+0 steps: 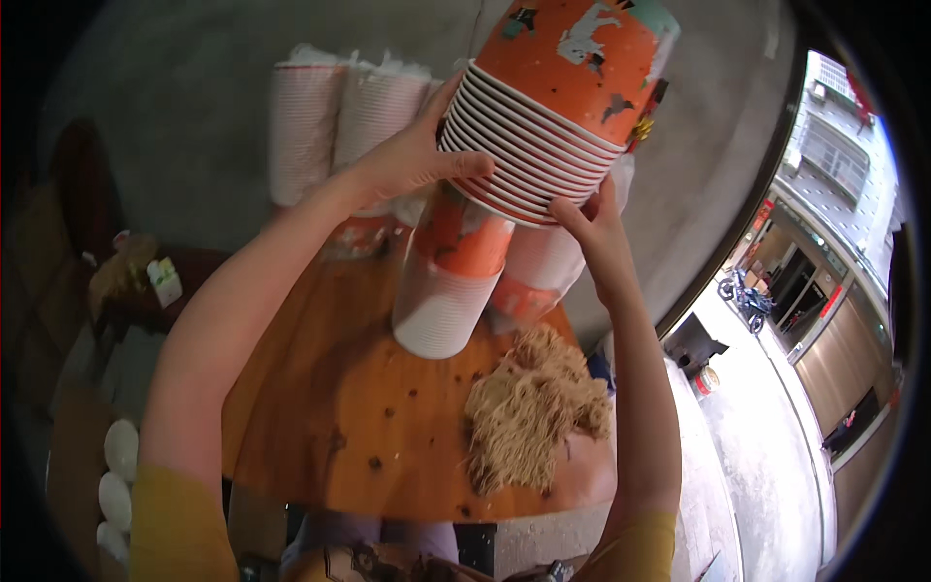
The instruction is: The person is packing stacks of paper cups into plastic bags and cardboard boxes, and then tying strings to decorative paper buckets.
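Note:
Between my two hands is a nested stack of orange paper buckets (548,107), upside down and tilted, its many white rims lowermost. My left hand (427,150) grips the stack's left side, thumb across the rims. On the right side my right hand (593,228) closes round the lower rims, its thumb toward me. Just below stands another stack of buckets (448,301) on the wooden table (349,417), orange at the top with white rims beneath; the held stack hides its upper end. A tan heap of stringy, noodle-like strands (533,412) lies on the table near my right forearm.
Plastic-wrapped stacks of white-rimmed buckets (305,126) stand at the back left, against a grey wall (194,116). One more wrapped stack (533,276) is behind the middle one. White oval objects (120,448) sit at lower left. A bright street with a motorcycle (749,296) shows through the opening at right.

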Demonstrator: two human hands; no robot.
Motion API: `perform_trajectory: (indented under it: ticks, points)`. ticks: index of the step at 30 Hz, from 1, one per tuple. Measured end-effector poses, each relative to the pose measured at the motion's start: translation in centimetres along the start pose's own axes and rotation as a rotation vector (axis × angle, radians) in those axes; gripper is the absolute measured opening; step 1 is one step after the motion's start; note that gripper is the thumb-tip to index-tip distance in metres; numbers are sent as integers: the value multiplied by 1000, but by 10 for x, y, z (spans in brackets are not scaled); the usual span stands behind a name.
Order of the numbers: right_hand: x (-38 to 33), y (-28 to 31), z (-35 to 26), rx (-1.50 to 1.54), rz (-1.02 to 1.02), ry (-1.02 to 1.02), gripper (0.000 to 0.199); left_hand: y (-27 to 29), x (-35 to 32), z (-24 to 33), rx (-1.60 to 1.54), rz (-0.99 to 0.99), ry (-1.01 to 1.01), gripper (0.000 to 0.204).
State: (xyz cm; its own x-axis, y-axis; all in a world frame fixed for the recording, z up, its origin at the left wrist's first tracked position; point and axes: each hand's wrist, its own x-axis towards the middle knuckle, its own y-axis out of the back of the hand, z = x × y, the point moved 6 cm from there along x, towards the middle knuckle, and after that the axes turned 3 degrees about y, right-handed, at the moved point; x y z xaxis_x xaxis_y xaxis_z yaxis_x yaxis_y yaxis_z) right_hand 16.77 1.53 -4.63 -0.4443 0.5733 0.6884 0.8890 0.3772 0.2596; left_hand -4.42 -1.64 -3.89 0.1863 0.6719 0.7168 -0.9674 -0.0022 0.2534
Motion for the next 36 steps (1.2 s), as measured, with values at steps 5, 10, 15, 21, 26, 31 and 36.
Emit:
perform_trajectory:
  ticks: [5, 10, 15, 21, 26, 31, 36]
  points:
    - [-101, -43, 29, 84, -63, -194, 85, -23, -117, -8, 166, 23, 287, 125]
    - [-217, -93, 99, 108, -147, -238, 107, -64, -243, -80, -35, -4, 345, 130]
    - [-274, -117, 166, 209, -164, -397, 111, -81, -295, -120, -37, -21, 411, 123]
    - [-253, -116, 175, -99, -118, -356, 101, -68, -294, -148, 109, -6, 523, 116]
    - [-254, -123, 176, -291, -105, -395, 89, -61, -293, -147, 107, 31, 490, 112]
    - [-262, -118, 177, -322, -106, -393, 91, -65, -295, -150, 151, 4, 528, 112]
    - [-265, -116, 193, -416, -81, -334, 89, -66, -296, -155, 190, 16, 472, 109]
